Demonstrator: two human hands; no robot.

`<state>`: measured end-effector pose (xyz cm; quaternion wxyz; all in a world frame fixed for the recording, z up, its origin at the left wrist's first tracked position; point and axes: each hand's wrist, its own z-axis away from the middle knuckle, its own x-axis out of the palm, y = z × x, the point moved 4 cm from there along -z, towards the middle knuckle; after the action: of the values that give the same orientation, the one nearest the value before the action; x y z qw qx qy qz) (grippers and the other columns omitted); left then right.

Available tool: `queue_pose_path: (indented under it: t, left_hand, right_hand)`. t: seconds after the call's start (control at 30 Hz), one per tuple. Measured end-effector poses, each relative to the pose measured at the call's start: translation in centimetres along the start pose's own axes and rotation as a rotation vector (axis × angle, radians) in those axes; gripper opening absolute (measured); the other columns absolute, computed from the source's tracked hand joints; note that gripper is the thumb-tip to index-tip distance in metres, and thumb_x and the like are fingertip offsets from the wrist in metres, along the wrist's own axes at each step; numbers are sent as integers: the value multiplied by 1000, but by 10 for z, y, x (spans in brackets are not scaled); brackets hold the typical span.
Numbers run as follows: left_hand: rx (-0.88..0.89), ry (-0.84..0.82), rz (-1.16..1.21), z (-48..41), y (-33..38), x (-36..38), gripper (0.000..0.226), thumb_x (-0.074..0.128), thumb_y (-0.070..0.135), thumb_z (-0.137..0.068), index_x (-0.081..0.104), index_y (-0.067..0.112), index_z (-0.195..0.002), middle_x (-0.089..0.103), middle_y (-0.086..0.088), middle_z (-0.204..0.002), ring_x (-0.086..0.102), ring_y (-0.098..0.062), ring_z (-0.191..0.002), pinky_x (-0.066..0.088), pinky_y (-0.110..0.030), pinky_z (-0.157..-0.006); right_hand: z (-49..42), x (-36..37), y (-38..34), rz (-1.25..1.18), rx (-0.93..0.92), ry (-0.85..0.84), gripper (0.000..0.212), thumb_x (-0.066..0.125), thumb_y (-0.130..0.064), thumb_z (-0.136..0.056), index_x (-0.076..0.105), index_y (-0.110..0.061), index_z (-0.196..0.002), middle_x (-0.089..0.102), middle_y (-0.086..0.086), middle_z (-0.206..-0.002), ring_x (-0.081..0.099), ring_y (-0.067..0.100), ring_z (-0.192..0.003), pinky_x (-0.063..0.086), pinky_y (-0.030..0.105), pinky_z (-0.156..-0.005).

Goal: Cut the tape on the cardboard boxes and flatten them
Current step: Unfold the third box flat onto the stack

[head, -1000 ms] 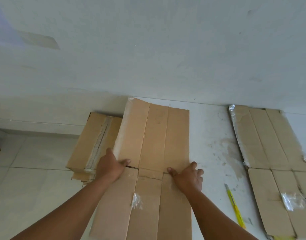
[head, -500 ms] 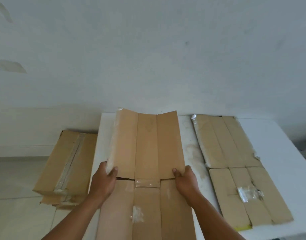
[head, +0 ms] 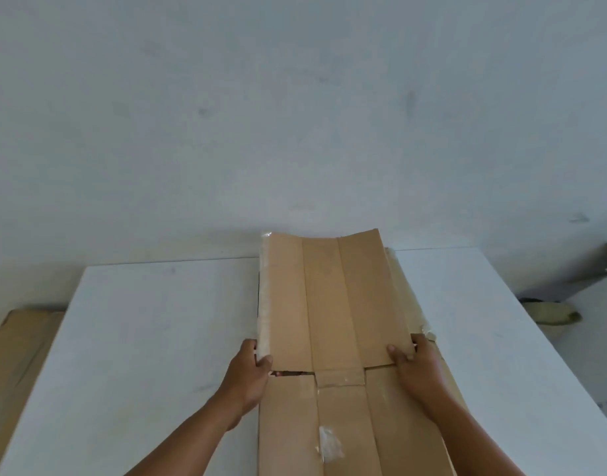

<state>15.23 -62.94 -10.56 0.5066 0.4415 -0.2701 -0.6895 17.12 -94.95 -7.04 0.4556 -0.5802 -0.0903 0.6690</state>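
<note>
Head view, catalogue of visible items.

1. Flattened brown cardboard box (head: pixel 329 304): lying lengthwise on the right half of the bench, running from the bottom edge of the frame towards the wall. Its far half is sitting slightly raised, with both side panels bending upward. A narrow gap is showing between far and near halves on the left side.
2. Clear tape strip (head: pixel 264 297): running along the far half's left edge. A crumpled clear tape patch (head: pixel 329 444) is sticking to the near half.
3. Left hand (head: pixel 250 369): gripping the left edge of the far half, thumb lying on top.
4. Right hand (head: pixel 417 365): gripping the right edge of the far half, thumb lying on top. The hands are sitting well apart, each clamped on the cardboard.
5. Second flattened brown cardboard sheet (head: pixel 409 305): lying beneath the first, peeking out along its right side.
6. White rectangular bench (head: pixel 140 338): standing against the pale wall (head: pixel 295 97).
7. Brown cardboard box on the floor (head: pixel 17 345): sitting just beside the bench's left edge, partly cut off by the frame.
8. Pale yellowish object on the floor (head: pixel 549 312): lying right of the bench, too blurred to identify.
</note>
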Motion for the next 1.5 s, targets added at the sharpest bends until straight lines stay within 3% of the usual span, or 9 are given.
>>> queue_pose_path:
  t: [0.17, 0.33, 0.47, 0.6, 0.8, 0.87, 1.03, 1.27, 1.5]
  left_hand:
    - [-109, 20, 12, -24, 12, 80, 14, 51, 22, -104, 52, 21, -117, 65, 2, -108, 63, -13, -95, 52, -25, -74]
    - [-159, 100, -168, -44, 12, 116, 13, 59, 24, -99, 58, 16, -109, 62, -2, -105, 61, -15, -90, 52, -29, -76]
    - [-193, 215, -436, -61, 15, 122, 46, 63, 29, -94, 46, 13, -134, 41, -10, -131, 46, -28, -122, 47, -36, -95]
    - [-154, 106, -441, -71, 23, 136, 97, 74, 42, -84, 12, 27, -158, 38, -12, -141, 46, -30, -127, 49, -40, -99]
    - [-157, -14, -737, -74, 34, 153, 114, 77, 68, -71, 6, 44, -156, 22, -12, -143, 31, -31, -136, 49, -40, -102]
    - [-162, -9, -764, -76, 34, 154, 114, 76, 68, -71, 4, 44, -156, 21, -13, -144, 30, -31, -136, 50, -39, -99]
    - [-122, -7, -780, -76, 36, 155, 113, 75, 67, -73, 3, 42, -156, 16, -12, -148, 29, -29, -137, 51, -38, -97]
    - [-118, -132, -627, -83, 35, 123, 89, 69, 53, -86, 16, 42, -156, 21, -9, -152, 49, -28, -128, 48, -34, -102]
    - [-91, -90, -449, -45, 7, 51, 76, 53, 50, -99, 14, 29, -160, 27, -7, -157, 44, -26, -136, 38, -33, -109]
  right_hand:
    - [-69, -36, 45, 34, 18, -67, 39, 64, -35, -93, 51, -22, -127, 64, -3, -102, 63, 19, -92, 49, 34, -76]
    - [-111, -34, 72, 83, 32, -122, 42, 65, -35, -93, 53, -19, -130, 64, -5, -97, 63, 19, -91, 53, 37, -82]
    - [-128, -25, 86, 298, 49, -85, 63, 63, -49, -90, 43, -20, -143, 50, 9, -127, 49, 31, -119, 42, 46, -104]
    - [-130, -13, 85, 398, 7, -108, 77, 54, -60, -90, 21, -28, -153, 36, 11, -142, 36, 33, -129, 37, 47, -108]
    - [-129, -1, 84, 622, -65, -189, 100, 43, -87, -74, 7, -40, -154, 24, 11, -145, 28, 33, -134, 32, 46, -109]
    - [-132, 0, 80, 652, -72, -202, 99, 43, -85, -76, 6, -37, -155, 20, 14, -148, 26, 35, -136, 31, 47, -110]
    - [-129, 16, 66, 718, -172, -231, 83, 51, -58, -93, 3, -31, -155, -21, 16, -160, -9, 39, -150, 10, 54, -121]
    - [-132, 21, 61, 710, -168, -254, 82, 57, -50, -92, 10, -29, -156, -7, 9, -164, 3, 35, -150, 20, 51, -119]
    - [-100, 45, 10, 834, -184, -198, 70, 62, -27, -81, 37, -30, -147, 20, 9, -158, 22, 30, -145, 26, 44, -116]
